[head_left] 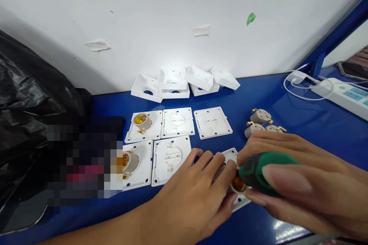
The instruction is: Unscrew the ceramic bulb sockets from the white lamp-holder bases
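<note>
My right hand (313,187) is closed around the green and black handle of a screwdriver (257,168). The tool points into a lamp socket (238,184) with a brass-coloured inside; its tip is hidden. Fingers of my left hand (198,187) wrap round that socket and steady it on a white square base plate (240,201), mostly covered by both hands. To the left lie two plates with a socket on each: a back one (142,121) and a front one (131,162). Bare plates lie beside them, one at the front (172,178) and two behind (212,130).
Several white square covers (172,78) are piled against the wall. Loose grey sockets (260,116) with brass tabs stand beyond my right hand. A power strip (345,93) with a white cable lies at right. Black plastic (37,80) fills the left side, beside a blurred patch.
</note>
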A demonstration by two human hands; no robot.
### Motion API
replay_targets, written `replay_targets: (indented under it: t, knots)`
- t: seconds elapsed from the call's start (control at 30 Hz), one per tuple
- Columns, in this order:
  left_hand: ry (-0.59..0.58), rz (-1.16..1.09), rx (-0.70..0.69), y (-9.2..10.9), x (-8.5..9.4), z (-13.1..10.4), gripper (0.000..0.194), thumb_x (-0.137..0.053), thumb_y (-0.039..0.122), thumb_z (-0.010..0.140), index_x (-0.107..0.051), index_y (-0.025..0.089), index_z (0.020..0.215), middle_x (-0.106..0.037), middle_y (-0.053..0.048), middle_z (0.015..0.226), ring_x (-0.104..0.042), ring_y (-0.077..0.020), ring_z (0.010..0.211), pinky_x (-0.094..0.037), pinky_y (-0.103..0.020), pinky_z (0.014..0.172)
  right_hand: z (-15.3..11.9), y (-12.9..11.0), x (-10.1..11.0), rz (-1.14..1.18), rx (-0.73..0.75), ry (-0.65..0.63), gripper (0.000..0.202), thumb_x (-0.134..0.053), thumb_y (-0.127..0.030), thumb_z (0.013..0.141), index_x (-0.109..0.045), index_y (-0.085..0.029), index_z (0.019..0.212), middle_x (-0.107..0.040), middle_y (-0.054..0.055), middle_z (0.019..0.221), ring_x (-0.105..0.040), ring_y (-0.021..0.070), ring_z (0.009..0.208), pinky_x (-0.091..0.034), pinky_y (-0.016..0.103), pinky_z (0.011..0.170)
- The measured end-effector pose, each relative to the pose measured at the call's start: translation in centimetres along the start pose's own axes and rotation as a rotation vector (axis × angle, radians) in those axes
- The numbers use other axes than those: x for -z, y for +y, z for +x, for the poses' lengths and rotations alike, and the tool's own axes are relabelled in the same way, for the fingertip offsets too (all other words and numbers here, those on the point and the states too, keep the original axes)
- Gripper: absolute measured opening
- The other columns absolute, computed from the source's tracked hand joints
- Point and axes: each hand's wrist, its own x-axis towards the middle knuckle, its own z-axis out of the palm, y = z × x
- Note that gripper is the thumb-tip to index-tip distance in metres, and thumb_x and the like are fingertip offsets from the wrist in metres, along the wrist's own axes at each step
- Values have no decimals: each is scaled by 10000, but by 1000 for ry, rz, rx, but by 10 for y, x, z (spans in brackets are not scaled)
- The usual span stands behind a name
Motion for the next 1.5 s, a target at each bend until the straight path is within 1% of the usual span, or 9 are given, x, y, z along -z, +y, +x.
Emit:
replay_targets:
  t: [0.1,0.37,0.57,0.73,0.87,1.07,1.23,1.37,1.5]
  knots:
    - [0,-43,4,0,-1,0,323,-334,323,1126,-609,209,1252,-694,-70,1126,-743,-311,1046,-599,-515,920,-2,0,2,80,17,-30,216,-411,-206,1014,-605,-281,960,-724,-26,875,-693,186,733,-597,358,764]
    - [25,-105,12,-2,-4,-1,291,-382,345,1125,-595,215,1275,-701,-75,1140,-746,-310,1053,-607,-522,938,0,-4,1,72,-2,-19,272,-396,-289,1069,-580,-267,870,-665,-33,765,-633,173,653,-574,353,669]
    - [15,-83,33,0,-1,-1,279,-390,329,1103,-603,242,1260,-723,-58,1146,-753,-309,1045,-610,-504,936,-2,2,2,152,-26,-77,225,-406,-200,1056,-612,-284,1019,-731,-29,910,-736,159,834,-588,341,824]
    - [22,-87,33,0,0,-1,266,-445,327,1077,-632,249,1248,-738,-62,1144,-765,-323,1041,-628,-512,916,-1,0,3,110,15,-76,231,-399,-160,1034,-589,-264,953,-741,-14,911,-706,175,786,-574,361,798]
    - [34,-80,45,1,0,0,324,-383,345,1095,-660,248,1232,-736,-52,1128,-771,-325,1040,-632,-524,906,-2,-1,3,101,17,-81,247,-378,-132,1016,-581,-257,952,-714,-10,889,-674,176,748,-573,362,782]
    - [-8,-44,42,1,0,0,313,-383,344,1102,-639,247,1255,-726,-52,1138,-764,-316,1041,-629,-504,914,-1,0,5,103,0,-77,239,-382,-146,1036,-582,-265,981,-727,-17,936,-707,158,834,-581,336,848]
    - [8,-64,43,1,-2,-1,254,-453,336,1085,-620,260,1261,-713,-52,1139,-740,-307,1067,-611,-463,912,1,-5,5,32,27,-54,216,-417,-225,1059,-550,-273,896,-649,-23,772,-618,174,670,-569,347,691]
    - [-19,-41,26,0,-1,-1,226,-522,323,1066,-590,263,1273,-699,-55,1156,-706,-297,1064,-581,-470,949,1,-6,3,-19,84,-73,304,-401,-139,1039,-617,-339,1113,-639,-29,820,-621,176,715,-564,336,717]
    - [32,-15,-10,-1,-1,-1,224,-511,322,1061,-573,211,1246,-694,-91,1097,-685,-305,971,-576,-493,899,0,-3,1,7,71,-106,419,-409,-141,1045,-617,-401,1298,-628,-23,824,-626,185,731,-554,302,662]
